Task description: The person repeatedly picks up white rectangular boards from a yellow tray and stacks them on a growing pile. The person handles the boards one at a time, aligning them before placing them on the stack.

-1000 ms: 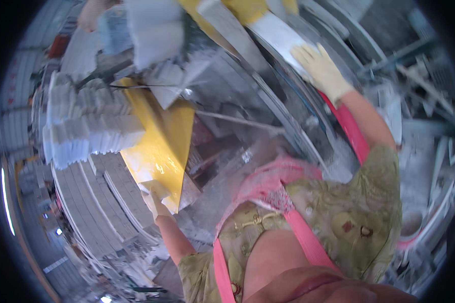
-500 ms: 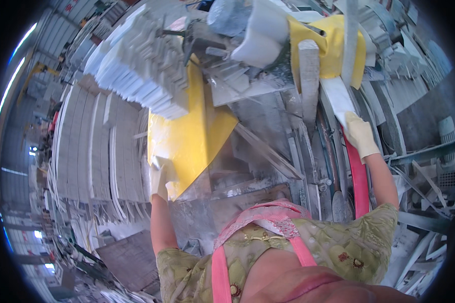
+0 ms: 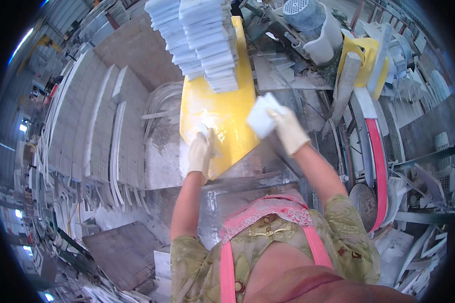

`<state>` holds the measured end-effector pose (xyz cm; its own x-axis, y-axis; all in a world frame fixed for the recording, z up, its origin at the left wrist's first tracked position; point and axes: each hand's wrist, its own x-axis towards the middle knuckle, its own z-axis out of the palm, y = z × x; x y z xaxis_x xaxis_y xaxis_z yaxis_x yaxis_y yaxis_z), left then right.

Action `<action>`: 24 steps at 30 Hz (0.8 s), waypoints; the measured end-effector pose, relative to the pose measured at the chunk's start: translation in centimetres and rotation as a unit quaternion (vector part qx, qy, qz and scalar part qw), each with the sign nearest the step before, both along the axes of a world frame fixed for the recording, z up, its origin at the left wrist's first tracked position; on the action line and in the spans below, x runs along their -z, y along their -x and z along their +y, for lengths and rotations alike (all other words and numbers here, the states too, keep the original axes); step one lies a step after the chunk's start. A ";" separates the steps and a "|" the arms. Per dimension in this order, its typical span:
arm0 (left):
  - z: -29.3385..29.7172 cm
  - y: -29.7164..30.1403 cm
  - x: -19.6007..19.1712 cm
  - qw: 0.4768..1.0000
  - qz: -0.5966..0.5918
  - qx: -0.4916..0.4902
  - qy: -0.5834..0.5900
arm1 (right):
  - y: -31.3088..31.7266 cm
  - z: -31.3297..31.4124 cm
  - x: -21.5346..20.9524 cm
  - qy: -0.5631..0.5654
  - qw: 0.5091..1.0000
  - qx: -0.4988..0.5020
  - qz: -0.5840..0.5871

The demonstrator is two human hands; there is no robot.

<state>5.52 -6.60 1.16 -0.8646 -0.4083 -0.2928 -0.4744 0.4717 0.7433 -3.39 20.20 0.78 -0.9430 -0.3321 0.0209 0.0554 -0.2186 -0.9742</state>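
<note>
A square white stone tile [image 3: 262, 117] is gripped in my right hand [image 3: 289, 129], which wears a cream glove. I hold it tilted by the right edge of a wet, shiny yellow sheet [image 3: 227, 129]. My left hand [image 3: 201, 154], gloved the same way, is over the sheet's lower left part. Its fingers are closed around a small pale thing [image 3: 203, 130], blurred by glare, whose kind I cannot make out. Beyond both hands, tall stacks of white tiles [image 3: 207, 45] stand on the far part of the sheet.
To the right runs a narrow red belt [image 3: 376, 171], with a yellow cover [image 3: 364, 60] at its far end. A round grey motor housing [image 3: 302, 14] sits at the back. Upright long grey slabs [image 3: 81, 116] line the left, and a brown board [image 3: 121, 255] lies lower left.
My right hand has come left from beside the red belt to the yellow sheet, now with a tile in it. My left hand has shifted over the sheet. The whole view has turned.
</note>
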 end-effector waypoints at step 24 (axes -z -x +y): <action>-1.2 0.4 4.3 0.968 0.147 -0.068 -0.193 | 4.2 10.2 7.9 -0.405 0.884 -0.017 0.232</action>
